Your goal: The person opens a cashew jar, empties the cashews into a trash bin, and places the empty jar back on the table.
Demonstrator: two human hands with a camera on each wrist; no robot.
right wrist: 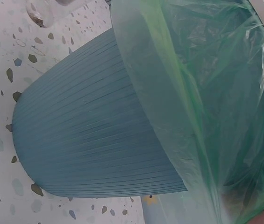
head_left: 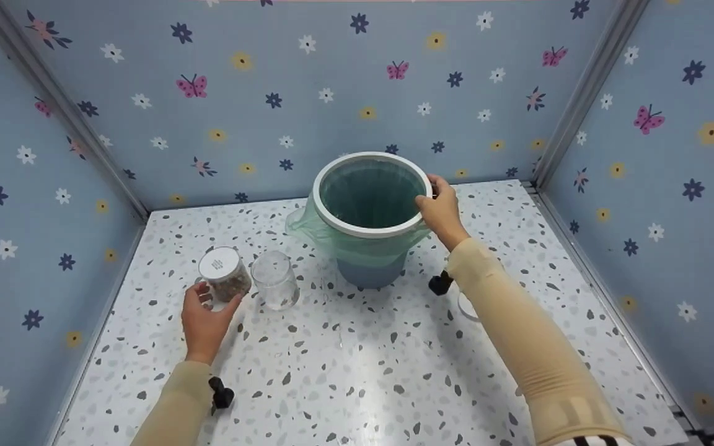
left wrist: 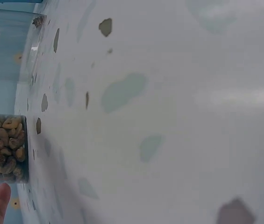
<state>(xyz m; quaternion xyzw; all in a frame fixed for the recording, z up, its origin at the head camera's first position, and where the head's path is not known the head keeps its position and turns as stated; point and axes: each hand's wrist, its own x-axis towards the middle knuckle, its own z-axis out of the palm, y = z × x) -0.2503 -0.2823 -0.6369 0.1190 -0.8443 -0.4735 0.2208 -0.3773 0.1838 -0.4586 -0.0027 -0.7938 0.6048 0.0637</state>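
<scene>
A clear jar with a white lid (head_left: 220, 263) stands at the left, filled with brown, curled pieces (left wrist: 5, 149). My left hand (head_left: 208, 322) is just in front of it, thumb and fingers spread around its near side; whether they touch the jar is unclear. Beside it stands a clear, lidless jar (head_left: 274, 282) with a few small bits at its bottom. My right hand (head_left: 440, 210) grips the right side of the white rim of a blue ribbed trash can (right wrist: 89, 126). A green bag (head_left: 357, 244) lines the can and hangs over its outside.
A white round lid (head_left: 468, 306) lies partly hidden under the right forearm. The speckled tabletop (head_left: 344, 384) is bounded by flowered panels (head_left: 326, 68) at the back and both sides. Black wrist mounts (head_left: 222, 396) stick out from the sleeves.
</scene>
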